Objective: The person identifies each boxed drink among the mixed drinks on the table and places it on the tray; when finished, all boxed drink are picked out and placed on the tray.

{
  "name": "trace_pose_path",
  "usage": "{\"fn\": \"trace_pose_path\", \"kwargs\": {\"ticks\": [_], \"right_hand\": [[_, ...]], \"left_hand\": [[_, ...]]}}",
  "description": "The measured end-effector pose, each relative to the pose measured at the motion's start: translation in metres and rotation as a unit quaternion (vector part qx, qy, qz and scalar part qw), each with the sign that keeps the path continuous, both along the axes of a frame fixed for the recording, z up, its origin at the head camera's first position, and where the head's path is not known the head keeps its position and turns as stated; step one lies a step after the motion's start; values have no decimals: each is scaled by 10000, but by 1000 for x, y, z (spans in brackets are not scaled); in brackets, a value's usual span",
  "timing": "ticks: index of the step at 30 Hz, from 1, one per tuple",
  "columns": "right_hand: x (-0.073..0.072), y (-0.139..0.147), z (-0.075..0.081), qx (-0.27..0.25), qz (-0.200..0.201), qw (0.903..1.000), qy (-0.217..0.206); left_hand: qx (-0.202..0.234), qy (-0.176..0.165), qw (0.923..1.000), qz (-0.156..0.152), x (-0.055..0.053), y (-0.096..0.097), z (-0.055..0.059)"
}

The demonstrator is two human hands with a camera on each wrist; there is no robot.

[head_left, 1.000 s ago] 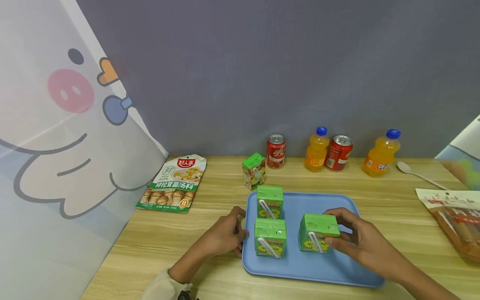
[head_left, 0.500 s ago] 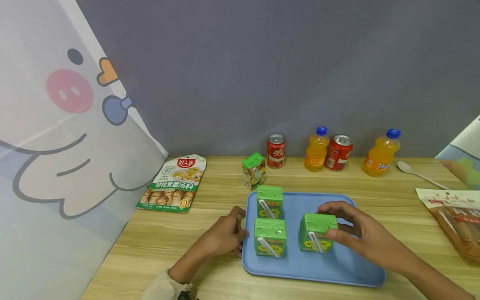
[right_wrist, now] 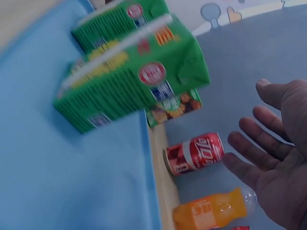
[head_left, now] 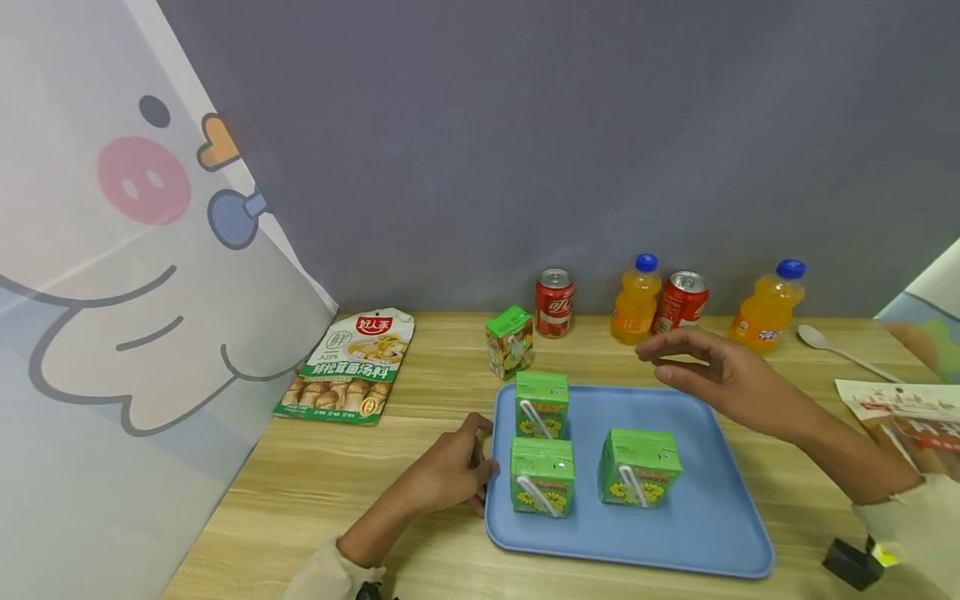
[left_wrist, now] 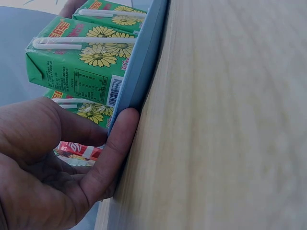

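Observation:
My left hand (head_left: pixel 453 468) is at the left edge of a blue tray (head_left: pixel 600 533). In the left wrist view its thumb and a finger pinch the tray rim (left_wrist: pixel 144 62). On the tray stand three green drink cartons with white straws: a back-left carton (head_left: pixel 542 406), a front-left carton (head_left: pixel 542 477) and a right carton (head_left: pixel 639 468). My right hand (head_left: pixel 723 379) hovers over the tray's back right part, fingers spread and holding nothing. The right wrist view shows its palm beside a cola can (right_wrist: pixel 194 153), apart from it.
Behind the tray stand a brown-and-green carton (head_left: pixel 510 342), a cola can (head_left: pixel 554 304), an orange drink bottle (head_left: pixel 636 302), another can (head_left: pixel 681 300) and another bottle (head_left: pixel 767 308). A spoon (head_left: pixel 847 352) and a food packet (head_left: pixel 907 417) lie right, a mushroom packet (head_left: pixel 348 367) left.
My right hand has let go of the right carton and moved up and back, away from it. The carton stays on the tray. My left hand has not moved.

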State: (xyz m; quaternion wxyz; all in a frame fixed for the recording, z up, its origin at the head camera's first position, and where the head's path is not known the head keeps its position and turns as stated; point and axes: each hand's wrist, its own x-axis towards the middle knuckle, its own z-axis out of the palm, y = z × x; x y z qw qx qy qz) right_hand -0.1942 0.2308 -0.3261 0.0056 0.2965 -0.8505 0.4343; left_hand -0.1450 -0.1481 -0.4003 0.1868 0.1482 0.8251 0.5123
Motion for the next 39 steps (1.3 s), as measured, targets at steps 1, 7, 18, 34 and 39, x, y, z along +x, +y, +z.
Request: {"fn": "trace_pose_path", "kwargs": {"ticks": [1, 7, 18, 34, 39], "right_hand": [[-5, -1, 1, -7, 18, 10000, 14], [-30, -14, 5, -74, 50, 10000, 32], [-74, -44, 3, -239, 355, 9990, -163], [-129, -96, -3, -321, 1641, 9849, -444], [-140, -110, -11, -85, 1839, 9799, -764]], "left_hand": [[2, -2, 10000, 4, 0, 0, 0], [81, -46, 10000, 4, 0, 0, -1], [90, -18, 10000, 18, 0, 0, -2], [165, -54, 9998, 23, -1, 0, -2], [157, -78, 9998, 47, -1, 0, -2]]}}
